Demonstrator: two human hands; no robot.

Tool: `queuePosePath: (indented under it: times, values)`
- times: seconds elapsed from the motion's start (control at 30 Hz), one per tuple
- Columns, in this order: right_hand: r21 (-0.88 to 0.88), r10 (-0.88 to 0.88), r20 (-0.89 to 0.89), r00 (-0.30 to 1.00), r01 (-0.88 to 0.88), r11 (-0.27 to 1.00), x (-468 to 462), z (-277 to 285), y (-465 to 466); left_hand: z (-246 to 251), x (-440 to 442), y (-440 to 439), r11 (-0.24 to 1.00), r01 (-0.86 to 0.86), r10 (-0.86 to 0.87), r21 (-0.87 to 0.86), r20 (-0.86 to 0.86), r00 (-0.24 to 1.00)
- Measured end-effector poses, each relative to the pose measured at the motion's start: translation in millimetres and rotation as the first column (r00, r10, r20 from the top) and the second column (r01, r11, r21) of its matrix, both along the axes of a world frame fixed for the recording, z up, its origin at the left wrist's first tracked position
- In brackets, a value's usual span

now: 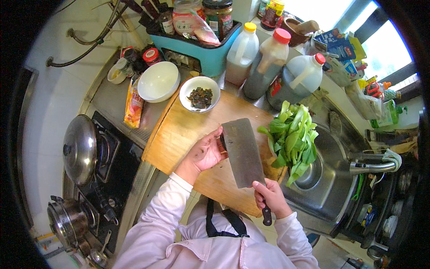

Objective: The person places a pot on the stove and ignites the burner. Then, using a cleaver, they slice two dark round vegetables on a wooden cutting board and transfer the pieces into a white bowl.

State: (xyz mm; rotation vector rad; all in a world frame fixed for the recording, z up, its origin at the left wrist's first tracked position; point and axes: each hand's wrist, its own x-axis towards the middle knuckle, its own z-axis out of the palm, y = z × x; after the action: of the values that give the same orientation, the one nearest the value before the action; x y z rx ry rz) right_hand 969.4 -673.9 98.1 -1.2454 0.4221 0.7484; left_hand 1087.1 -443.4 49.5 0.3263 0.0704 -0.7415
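Observation:
In my right hand [268, 198] is the dark handle of a Chinese cleaver [243, 153], gripped near the blade. Its broad grey blade slants up and to the left above a wooden cutting board [171, 144]. My left hand [208, 151] is turned palm up at the blade's left edge, with dark bits stuck to the palm. Some of its fingers are hidden behind the blade, and something dark shows between them and the edge. A white bowl [216, 88] holding dark chopped pieces [200, 98] sits at the board's far end. Leafy green vegetables [295, 138] lie at the right edge.
An empty white bowl [159, 81] and an orange packet [134, 107] stand left of the board. Behind are plastic jugs [267, 65] and a blue caddy [210, 57] of jars. The steel sink [339, 188] is right; a gas stove [126, 168] with a lidded pan [80, 149] is left.

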Motion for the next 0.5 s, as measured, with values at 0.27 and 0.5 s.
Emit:
queuePosePath:
  times: [0.27,0.5]
  values:
    - [0.039,-0.076,-0.002,0.997,0.076,0.996,-5.7,-4.2,6.7,-11.4,9.9,-9.7,0.999,-0.034,0.031,-0.032,-0.074,0.997]
    - [0.07,-0.13,-0.017,0.991,0.131,0.989,-10.1,-12.0,13.4,-3.6,17.8,-25.4,0.999,-0.033,0.039,0.034,-0.214,0.976]
